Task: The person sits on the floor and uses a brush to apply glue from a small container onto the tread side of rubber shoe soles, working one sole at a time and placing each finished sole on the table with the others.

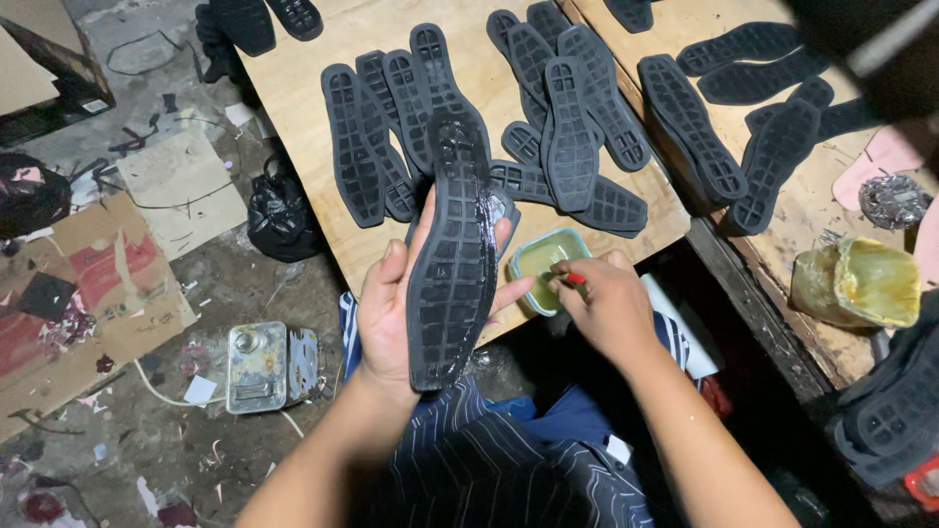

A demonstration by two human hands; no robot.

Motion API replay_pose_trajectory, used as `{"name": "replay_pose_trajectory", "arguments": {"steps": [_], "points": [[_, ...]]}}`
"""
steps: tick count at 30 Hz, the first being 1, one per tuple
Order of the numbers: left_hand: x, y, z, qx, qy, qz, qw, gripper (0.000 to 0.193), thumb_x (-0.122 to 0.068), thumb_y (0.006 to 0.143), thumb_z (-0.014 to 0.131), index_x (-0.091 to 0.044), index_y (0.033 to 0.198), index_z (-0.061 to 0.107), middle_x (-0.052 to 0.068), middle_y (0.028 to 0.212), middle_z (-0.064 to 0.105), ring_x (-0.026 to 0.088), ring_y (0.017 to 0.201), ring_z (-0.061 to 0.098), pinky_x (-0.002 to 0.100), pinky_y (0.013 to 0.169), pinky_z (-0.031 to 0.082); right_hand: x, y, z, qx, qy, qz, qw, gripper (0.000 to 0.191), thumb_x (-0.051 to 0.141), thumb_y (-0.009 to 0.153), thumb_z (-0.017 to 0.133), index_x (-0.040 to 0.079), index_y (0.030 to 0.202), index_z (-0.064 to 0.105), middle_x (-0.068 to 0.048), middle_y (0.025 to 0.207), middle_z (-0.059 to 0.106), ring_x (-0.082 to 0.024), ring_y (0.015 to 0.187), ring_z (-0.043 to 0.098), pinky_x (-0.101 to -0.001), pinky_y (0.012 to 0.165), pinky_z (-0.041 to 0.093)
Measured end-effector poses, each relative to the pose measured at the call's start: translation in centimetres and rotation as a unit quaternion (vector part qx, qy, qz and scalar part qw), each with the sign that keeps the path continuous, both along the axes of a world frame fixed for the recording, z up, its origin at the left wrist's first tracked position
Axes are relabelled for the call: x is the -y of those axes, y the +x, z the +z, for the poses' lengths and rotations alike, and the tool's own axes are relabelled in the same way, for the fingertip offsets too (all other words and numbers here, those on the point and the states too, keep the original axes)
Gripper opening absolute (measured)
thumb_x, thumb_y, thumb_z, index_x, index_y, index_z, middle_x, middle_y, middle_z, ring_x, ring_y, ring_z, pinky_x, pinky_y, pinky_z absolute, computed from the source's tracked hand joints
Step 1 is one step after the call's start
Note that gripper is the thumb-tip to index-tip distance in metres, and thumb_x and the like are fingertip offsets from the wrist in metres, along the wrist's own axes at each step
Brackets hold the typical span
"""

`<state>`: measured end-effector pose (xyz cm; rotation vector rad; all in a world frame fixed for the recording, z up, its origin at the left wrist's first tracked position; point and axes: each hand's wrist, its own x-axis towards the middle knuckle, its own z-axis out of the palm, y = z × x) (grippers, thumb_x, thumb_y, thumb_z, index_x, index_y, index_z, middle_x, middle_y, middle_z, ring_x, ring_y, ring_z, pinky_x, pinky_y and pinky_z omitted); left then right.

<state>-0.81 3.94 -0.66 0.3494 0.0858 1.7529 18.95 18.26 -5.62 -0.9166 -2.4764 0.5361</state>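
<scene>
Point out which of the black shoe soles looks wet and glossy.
The sole held upright in the left hand; its ribbed face shines, while the soles on the wooden board look matte and dry.

left hand (396, 313) holds black sole (452, 259); right hand (602, 303) at glue bowl (543, 266)

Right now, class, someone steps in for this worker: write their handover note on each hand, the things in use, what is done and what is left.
Left hand: holds one black shoe sole upright, tread side facing up, its surface glossy and wet.
Right hand: pinches a red-handled brush at the small glue bowl on the board's edge.
Done: the held sole looks coated.
Left: many dry soles lie spread over the plywood board.
</scene>
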Motion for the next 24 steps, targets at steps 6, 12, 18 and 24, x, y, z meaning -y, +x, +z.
{"name": "replay_pose_trajectory", "arguments": {"steps": [6,12,18,24], "points": [[0.4,-0.2,-0.3,-0.011,-0.007,0.004,1.000,0.075,-0.054,0.106,0.037,-0.027,0.170,0.007,0.003,0.171,0.024,0.029,0.160,0.022,0.069,0.125,0.020,2.0,1.5,3.8,-0.100,0.055,-0.007,0.993,0.019,0.015,0.089,0.076,0.005,0.105,0.074,-0.011,0.096,0.073,-0.029,0.088,0.065,-0.0377,0.080,0.051],[-0.2,-0.1,-0.6,-0.020,-0.022,0.020,0.999,0.076,-0.060,0.106,0.033,-0.027,0.169,0.010,0.005,0.172,0.025,0.028,0.160,0.023,0.064,0.126,0.023,4.6,3.8,5.8,-0.051,-0.109,-0.036,0.992,0.017,0.010,0.091,0.074,0.003,0.106,0.071,-0.011,0.102,0.077,-0.022,0.092,0.075,-0.0328,0.083,0.057],[-1.6,1.3,-0.1,-0.037,-0.031,0.009,0.999,0.077,-0.063,0.105,0.031,-0.028,0.170,0.009,0.004,0.167,0.030,0.028,0.156,0.027,0.065,0.121,0.032,7.7,4.1,7.7,-0.380,-0.457,-0.012,0.804,0.017,-0.002,0.097,0.061,-0.004,0.113,0.059,-0.022,0.110,0.073,-0.027,0.094,0.074,-0.0420,0.085,0.063],[-2.4,3.0,0.8,-0.093,-0.045,0.021,0.994,0.079,-0.061,0.104,0.032,-0.027,0.169,0.003,0.003,0.168,0.028,0.027,0.156,0.029,0.063,0.121,0.034,10.4,1.2,8.9,-0.365,-0.276,0.056,0.888,0.021,-0.003,0.098,0.064,-0.001,0.117,0.056,-0.018,0.118,0.072,-0.020,0.104,0.072,-0.0340,0.095,0.059]]}}
